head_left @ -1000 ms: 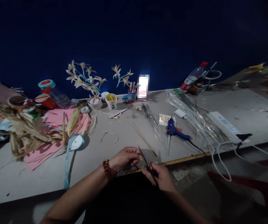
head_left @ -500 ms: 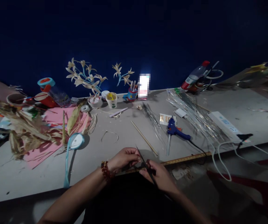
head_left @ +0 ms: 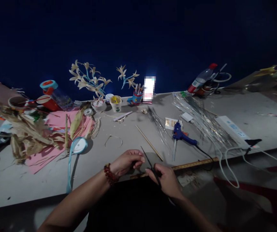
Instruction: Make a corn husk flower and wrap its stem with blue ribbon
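My right hand (head_left: 165,179) is closed around a pair of dark scissors (head_left: 148,160), whose thin tips point up and left past my left fingertips. Beside them, my left hand (head_left: 130,162) is held in a pinch, and whatever sits between its fingertips is too small to make out. Both hands hover over the near edge of the table, with a beaded bracelet (head_left: 109,174) on the left wrist. Just beyond lies a thin tan stick (head_left: 149,143). A curled pale strip (head_left: 113,140) rests on the tabletop farther left.
To the right are a blue glue gun (head_left: 185,137) with its cord, bundled wires (head_left: 198,112) and a power strip (head_left: 233,129). Dried husks (head_left: 32,138), pink paper (head_left: 45,159) and a roll of blue tape (head_left: 79,146) lie left. Husk flowers (head_left: 87,79) and a lit phone (head_left: 149,88) stand behind.
My hands have shifted up slightly, and the left has drawn a little away from the scissors. The scissors stay in my right hand. The things on the table are unmoved.
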{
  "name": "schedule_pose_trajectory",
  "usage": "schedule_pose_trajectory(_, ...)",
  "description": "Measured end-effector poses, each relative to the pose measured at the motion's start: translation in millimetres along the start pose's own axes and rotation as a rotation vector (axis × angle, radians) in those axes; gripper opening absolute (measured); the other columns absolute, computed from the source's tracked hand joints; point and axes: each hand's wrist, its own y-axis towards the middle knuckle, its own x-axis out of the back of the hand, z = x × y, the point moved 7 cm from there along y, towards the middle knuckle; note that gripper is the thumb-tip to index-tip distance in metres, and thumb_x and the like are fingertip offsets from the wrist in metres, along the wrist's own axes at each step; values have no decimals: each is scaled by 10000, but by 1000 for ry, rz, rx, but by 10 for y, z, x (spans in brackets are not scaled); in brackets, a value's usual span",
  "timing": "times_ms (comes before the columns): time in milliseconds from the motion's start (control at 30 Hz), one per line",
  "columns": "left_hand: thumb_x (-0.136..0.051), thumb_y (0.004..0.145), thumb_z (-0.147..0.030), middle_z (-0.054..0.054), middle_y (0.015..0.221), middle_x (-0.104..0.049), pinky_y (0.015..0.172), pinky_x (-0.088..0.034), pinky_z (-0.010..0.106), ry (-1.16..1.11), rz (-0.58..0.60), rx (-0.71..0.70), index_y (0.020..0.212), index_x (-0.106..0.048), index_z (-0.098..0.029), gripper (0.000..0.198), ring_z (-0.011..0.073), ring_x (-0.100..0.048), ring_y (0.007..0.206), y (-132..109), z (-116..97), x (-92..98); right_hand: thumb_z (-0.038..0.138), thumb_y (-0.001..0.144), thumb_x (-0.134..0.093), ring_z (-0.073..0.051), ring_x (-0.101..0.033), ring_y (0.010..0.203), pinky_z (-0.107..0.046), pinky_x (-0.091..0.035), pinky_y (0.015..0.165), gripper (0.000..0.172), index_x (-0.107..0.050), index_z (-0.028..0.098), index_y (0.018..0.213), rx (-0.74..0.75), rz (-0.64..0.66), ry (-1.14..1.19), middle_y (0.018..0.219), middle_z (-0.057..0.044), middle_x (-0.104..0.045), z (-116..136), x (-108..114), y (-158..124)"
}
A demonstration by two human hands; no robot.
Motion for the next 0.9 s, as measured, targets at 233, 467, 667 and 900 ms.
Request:
schedule_pose_trajectory(233, -739, 750, -365, -47, 494, -524, 490, -295, 199, 87, -53, -66, 702, -623, -143, 255, 62, -403, 446, -30, -62, 57, 625, 839, -546, -125, -389, 524, -228, -273, 500, 528, -339, 225, 564, -22, -1, -130, 529, 56, -374, -133, 173, 157)
schedule_pose_trajectory(467, -756, 778, -455, -17, 598, -618, 538, -411, 204, 200, -127, -177, 864, -679, -146, 330, 89, -530, 521, -106, 13, 230, 588, 897, -543, -190, -609, 603, -263, -316, 541, 434, -564, 217, 673, -105, -99, -598, 622, -29, -649, -166, 589, 599)
schedule_pose_trajectory(667, -757, 786, -433, -22, 578, -631, 548, -459, 216, 156, -188, -277, 900, -655, -141, 329, 93, -550, 507, -242, -66, 272, 527, 916, -560, -257, -711, 772, -281, -368, 592, 364, -672, 188, 846, -113, -108, -771, 786, -110, -747, -8, 603, 1177)
schedule_pose_trajectory(900, -730, 818, -447, 28, 672, -710, 635, -481, 259, 71, -287, -372, 822, -555, -167, 331, 126, -624, 585, -451, -114, 423, 502, 883, -614, -291, -733, 815, -303, -446, 613, 348, -663, 170, 973, -125, -67, -771, 871, -146, -758, 71, 440, 1431)
